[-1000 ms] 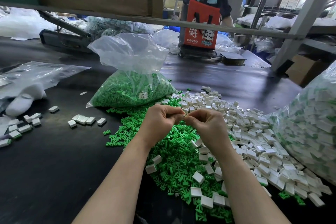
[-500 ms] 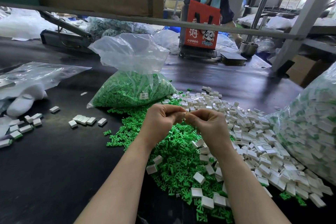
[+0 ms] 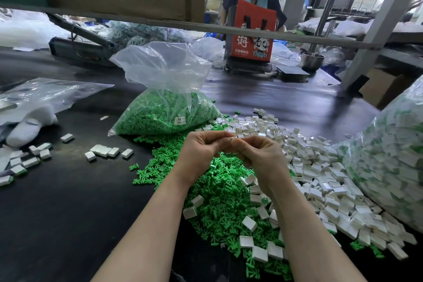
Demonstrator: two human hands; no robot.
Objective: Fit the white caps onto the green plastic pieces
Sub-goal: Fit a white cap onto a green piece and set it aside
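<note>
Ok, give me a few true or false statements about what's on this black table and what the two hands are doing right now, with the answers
1. Both hands, left hand and right hand, meet above the loose pile of green plastic pieces. True.
2. The clear plastic bag of green pieces lies behind the hands. True.
3. The loose white rectangular caps are heaped mostly left of the hands. False: the main heap lies to the right; only a few lie on the left.
4. The red printed tote bag stands right beside the hands. False: it stands at the table's far end.
5. The hands rest flat on the black table. False: they are raised, fingers curled together.
</note>
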